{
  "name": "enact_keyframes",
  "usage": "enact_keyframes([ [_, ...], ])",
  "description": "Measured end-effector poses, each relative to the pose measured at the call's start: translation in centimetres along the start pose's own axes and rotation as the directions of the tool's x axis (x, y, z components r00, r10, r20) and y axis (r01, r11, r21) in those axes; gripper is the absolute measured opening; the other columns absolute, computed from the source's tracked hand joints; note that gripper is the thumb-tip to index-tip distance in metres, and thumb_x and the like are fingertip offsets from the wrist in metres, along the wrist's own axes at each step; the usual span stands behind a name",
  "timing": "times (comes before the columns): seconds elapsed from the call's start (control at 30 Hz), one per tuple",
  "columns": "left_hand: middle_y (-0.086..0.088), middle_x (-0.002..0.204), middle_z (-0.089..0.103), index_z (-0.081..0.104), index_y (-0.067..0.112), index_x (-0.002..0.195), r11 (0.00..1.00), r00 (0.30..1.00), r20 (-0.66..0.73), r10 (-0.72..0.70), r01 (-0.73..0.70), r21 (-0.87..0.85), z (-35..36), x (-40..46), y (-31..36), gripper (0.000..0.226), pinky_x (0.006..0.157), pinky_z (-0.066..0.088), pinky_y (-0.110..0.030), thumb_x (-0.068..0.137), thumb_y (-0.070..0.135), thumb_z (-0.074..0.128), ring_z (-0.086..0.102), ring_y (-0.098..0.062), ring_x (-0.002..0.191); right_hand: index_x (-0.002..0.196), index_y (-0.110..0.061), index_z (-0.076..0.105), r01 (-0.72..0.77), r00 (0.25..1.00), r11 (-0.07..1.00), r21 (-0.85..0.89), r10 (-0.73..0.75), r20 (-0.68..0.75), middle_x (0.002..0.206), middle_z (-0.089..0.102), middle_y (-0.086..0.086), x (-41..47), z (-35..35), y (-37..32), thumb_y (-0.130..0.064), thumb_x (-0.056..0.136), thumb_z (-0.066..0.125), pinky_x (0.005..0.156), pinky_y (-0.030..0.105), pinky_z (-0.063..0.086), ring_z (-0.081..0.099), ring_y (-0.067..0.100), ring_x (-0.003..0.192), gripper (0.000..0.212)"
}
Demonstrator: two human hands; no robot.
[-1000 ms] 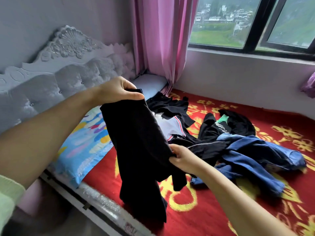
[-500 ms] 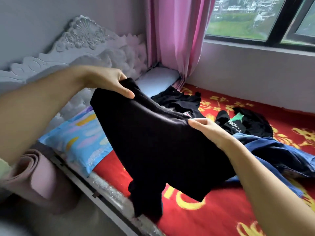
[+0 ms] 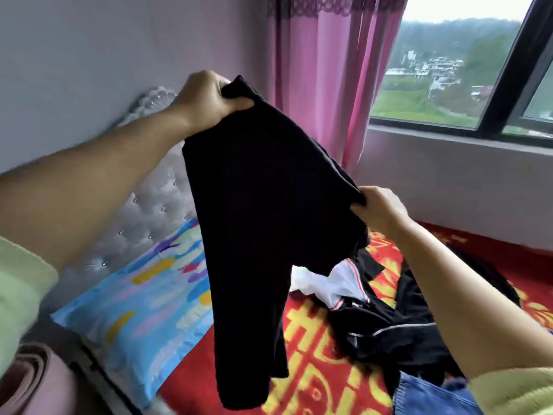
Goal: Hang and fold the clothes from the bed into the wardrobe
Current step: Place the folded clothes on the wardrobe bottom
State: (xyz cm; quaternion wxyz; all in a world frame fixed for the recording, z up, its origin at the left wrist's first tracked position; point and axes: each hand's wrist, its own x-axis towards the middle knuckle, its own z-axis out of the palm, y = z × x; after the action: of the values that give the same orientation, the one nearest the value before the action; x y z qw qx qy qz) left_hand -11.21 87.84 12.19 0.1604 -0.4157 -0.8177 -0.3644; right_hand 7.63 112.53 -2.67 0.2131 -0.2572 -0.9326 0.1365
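Left hand (image 3: 206, 100) raised high toward the wall, forearm stretched up and forward, fingers clamped on one top corner of the black garment (image 3: 257, 211). Right hand (image 3: 380, 209) lower and further right, forearm angled up from the lower right, fingers pinched together on the opposite top corner. Garment held taut between the two hands, top edge sloping down to the right, one long leg-like part hanging straight down above the bed (image 3: 314, 381), clear of the red and yellow cover. Two hands, both gripping the one garment. Pale green sleeves at both lower corners.

On the bed, behind and right of the hanging cloth: one white piece (image 3: 332, 284) with a red stripe, a black heap (image 3: 386, 333) with a thin grey line, garments in it not countable, and one blue denim piece (image 3: 431, 396) at the bottom edge, beside the right forearm. One blue patterned pillow (image 3: 140, 307) against the tufted headboard (image 3: 149, 211). One pink curtain (image 3: 326, 70) beside the window (image 3: 478, 70).
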Motion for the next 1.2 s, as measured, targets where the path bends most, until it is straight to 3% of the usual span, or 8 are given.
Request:
enact_keyframes([
  [0.17, 0.020, 0.044, 0.048, 0.064, 0.014, 0.065, 0.993, 0.994, -0.006, 0.111, -0.112, -0.024, -1.8, -2.0, 2.0, 0.025, 0.048, 0.034, -0.005, 0.083, 0.030, 0.071, 0.046, 0.008, 0.044, 0.100, -0.022, 0.067, -0.184, 0.980, 0.982, -0.040, 0.181, -0.081, 0.108, 0.055, 0.012, 3.6, 2.1, -0.1, -0.035, 0.088, 0.053, 0.082, 0.037, 0.045, 0.059, 0.040, 0.098, 0.023],
  [0.3, -0.001, 0.063, 0.066, 0.071, 0.000, 0.079, 0.974, 0.974, 0.082, 0.212, -0.204, -0.096, 2.3, -9.2, 1.3, 0.032, 0.055, 0.042, -0.011, 0.080, 0.033, 0.072, 0.052, 0.001, 0.057, 0.100, -0.016, 0.065, -0.226, 0.970, 0.973, 0.052, 0.230, -0.079, 0.103, 0.063, 0.017, 2.2, 6.0, 2.0, -0.019, 0.083, 0.058, 0.076, 0.037, 0.048, 0.062, 0.039, 0.094, 0.018],
  [0.53, 0.005, 0.071, 0.066, 0.051, 0.025, 0.090, 0.901, 0.781, 0.450, 0.432, -0.354, -0.250, 18.1, -29.8, -0.8, 0.015, 0.053, 0.039, -0.017, 0.085, 0.036, 0.059, 0.060, -0.009, 0.065, 0.087, 0.002, 0.066, -0.308, 0.946, 0.925, 0.223, 0.271, 0.180, 0.088, 0.066, 0.016, -9.7, 16.1, 12.5, 0.008, 0.075, 0.065, 0.065, 0.027, 0.027, 0.060, 0.026, 0.087, 0.013],
  [0.7, 0.006, 0.068, 0.067, 0.052, 0.026, 0.093, 0.970, 0.542, 0.810, 0.222, -0.204, -0.130, 32.2, -45.8, -2.9, 0.018, 0.043, 0.040, -0.021, 0.082, 0.036, 0.044, 0.065, -0.011, 0.059, 0.085, 0.001, 0.070, -0.403, 0.835, 0.914, 0.050, 0.345, 0.429, 0.097, 0.066, 0.022, -20.9, 25.7, 22.1, 0.006, 0.069, 0.052, 0.075, 0.029, 0.036, 0.059, 0.035, 0.100, 0.024],
  [0.8, -0.010, 0.102, 0.069, 0.050, 0.016, 0.125, 0.996, 0.362, 0.931, 0.047, -0.091, -0.015, 36.6, -52.0, -1.2, 0.034, 0.073, 0.048, -0.038, 0.093, 0.023, 0.044, 0.064, -0.033, 0.093, 0.090, 0.005, 0.069, -0.398, 0.821, 0.917, 0.030, 0.341, 0.458, 0.107, 0.063, 0.023, -26.3, 28.5, 24.5, 0.014, 0.068, 0.052, 0.088, 0.026, 0.034, 0.056, 0.034, 0.107, 0.030],
  [0.97, -0.014, 0.107, 0.063, 0.033, 0.011, 0.139, 0.996, 0.277, 0.960, -0.038, -0.065, 0.058, 40.2, -57.5, 2.5, 0.049, 0.091, 0.035, -0.040, 0.091, 0.011, 0.045, 0.056, -0.034, 0.098, 0.109, -0.002, 0.068, -0.429, 0.814, 0.902, 0.047, 0.364, 0.454, 0.138, 0.043, 0.019, -28.9, 30.4, 26.7, 0.016, 0.076, 0.047, 0.104, 0.018, 0.024, 0.041, 0.031, 0.129, 0.042],
  [1.13, -0.012, 0.113, 0.062, 0.028, 0.013, 0.145, 0.995, 0.243, 0.970, -0.016, -0.087, 0.038, 41.9, -58.4, 1.9, 0.055, 0.112, 0.015, -0.050, 0.092, 0.007, 0.041, 0.048, -0.032, 0.110, 0.106, -0.007, 0.068, 0.072, 0.902, 0.989, 0.125, -0.118, 0.414, 0.149, 0.032, 0.020, -26.0, 31.7, 21.6, 0.021, 0.070, 0.049, 0.111, 0.042, 0.028, 0.040, 0.042, 0.128, 0.050],
  [1.2, -0.015, 0.116, 0.060, 0.027, 0.013, 0.146, 0.998, 0.191, 0.982, 0.005, -0.070, 0.009, 42.1, -57.8, 1.3, 0.055, 0.112, 0.015, -0.052, 0.093, 0.006, 0.039, 0.046, -0.033, 0.113, 0.123, -0.013, 0.060, 0.403, 0.695, 0.902, 0.155, -0.412, 0.589, 0.156, 0.020, 0.014, -26.1, 33.1, 18.0, 0.021, 0.065, 0.047, 0.110, 0.056, 0.023, 0.042, 0.048, 0.123, 0.069],
])
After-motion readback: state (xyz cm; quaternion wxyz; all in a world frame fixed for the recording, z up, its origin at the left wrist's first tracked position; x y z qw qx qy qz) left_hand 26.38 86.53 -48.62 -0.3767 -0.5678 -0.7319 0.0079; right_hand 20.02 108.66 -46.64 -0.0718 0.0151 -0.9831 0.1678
